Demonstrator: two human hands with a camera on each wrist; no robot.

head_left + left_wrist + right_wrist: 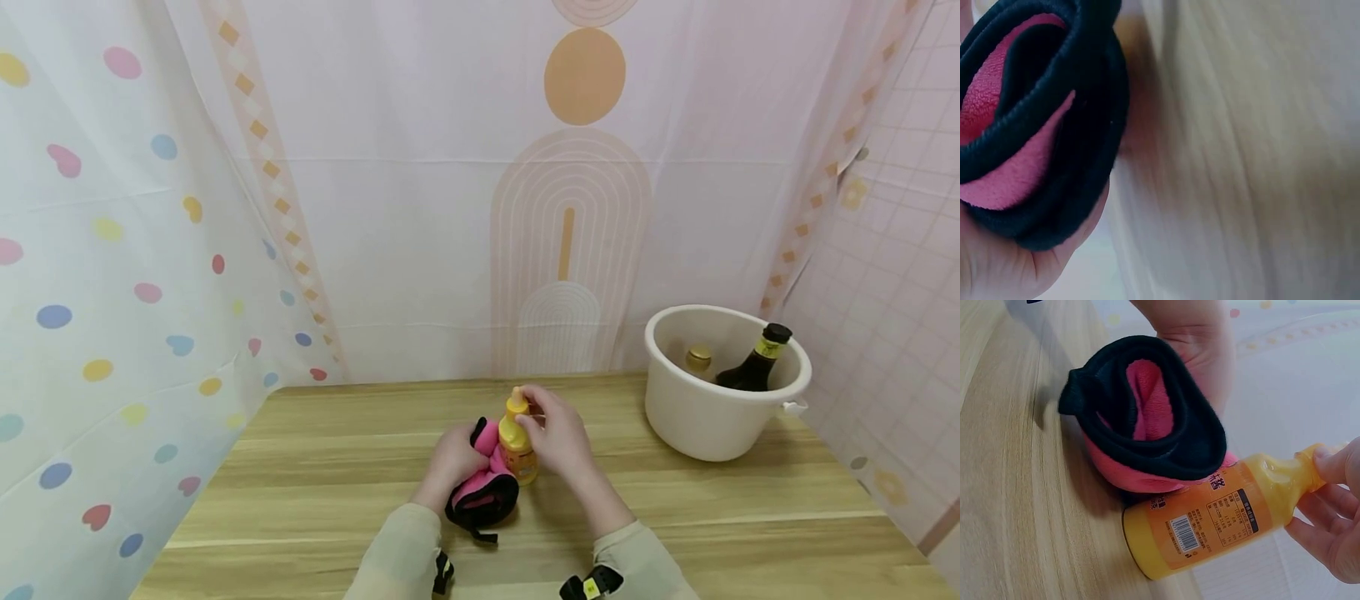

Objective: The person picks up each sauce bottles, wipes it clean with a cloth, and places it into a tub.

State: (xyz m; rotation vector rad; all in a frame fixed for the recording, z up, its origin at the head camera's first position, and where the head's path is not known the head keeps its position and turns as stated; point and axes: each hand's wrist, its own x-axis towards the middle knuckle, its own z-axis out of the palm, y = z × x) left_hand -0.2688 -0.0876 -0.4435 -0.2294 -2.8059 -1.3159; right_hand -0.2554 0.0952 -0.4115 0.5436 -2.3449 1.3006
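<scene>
A yellow squeeze bottle [519, 454] with an orange printed label stands upright on the wooden table. My right hand [558, 433] grips it by the neck, just under the pointed nozzle, thumb and fingers on either side. In my left hand [452, 460] is a bunched pink cloth with black edging [491, 492], pressed against the bottle's left side. From the right wrist view, the rolled cloth [1154, 419] overlaps the label, and a barcode shows on the bottle [1191, 534]. The left wrist view has the folded cloth [1029, 131] close up, with fingers beneath it.
A white bucket [697, 425] stands at the right of the table, holding a dark bottle [753, 367] with a black cap and another item with a gold top [698, 358]. Patterned curtains [420, 250] hang behind and along the sides of the wooden table [300, 483].
</scene>
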